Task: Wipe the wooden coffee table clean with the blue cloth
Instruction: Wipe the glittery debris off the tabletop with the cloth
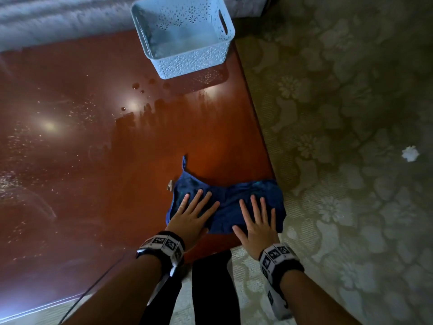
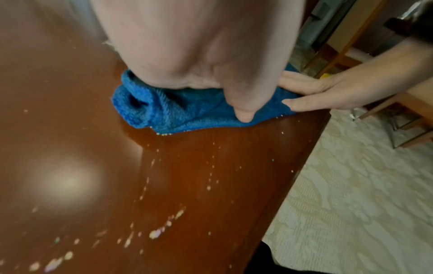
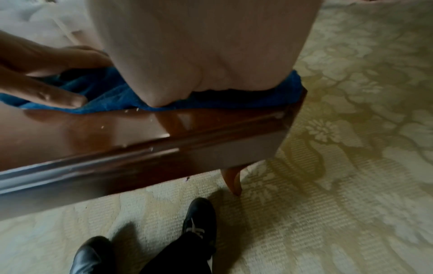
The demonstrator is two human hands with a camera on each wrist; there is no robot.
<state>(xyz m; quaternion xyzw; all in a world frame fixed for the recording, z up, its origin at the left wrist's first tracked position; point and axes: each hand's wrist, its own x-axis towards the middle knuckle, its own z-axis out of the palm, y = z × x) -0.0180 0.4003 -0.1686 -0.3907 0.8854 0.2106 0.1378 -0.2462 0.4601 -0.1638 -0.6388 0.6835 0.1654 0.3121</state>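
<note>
The blue cloth (image 1: pixel 230 195) lies bunched at the near right corner of the glossy wooden coffee table (image 1: pixel 93 141), its right end hanging slightly over the table's edge. My left hand (image 1: pixel 195 211) presses flat on the cloth's left half with fingers spread. My right hand (image 1: pixel 256 218) presses flat on its right half. In the left wrist view the cloth (image 2: pixel 182 111) sits under my palm, with pale specks on the table (image 2: pixel 164 185) in front. In the right wrist view the cloth (image 3: pixel 112 92) reaches the table corner (image 3: pixel 290 111).
A pale blue perforated basket (image 1: pixel 185 34) stands at the far right of the table. Water drops and a wet streak (image 1: pixel 145 99) lie in front of it; crumbs speckle the left side. Patterned carpet (image 1: pixel 351 137) with a white scrap (image 1: pixel 410 153) lies right. My shoes (image 3: pixel 199 216) stand near the table leg.
</note>
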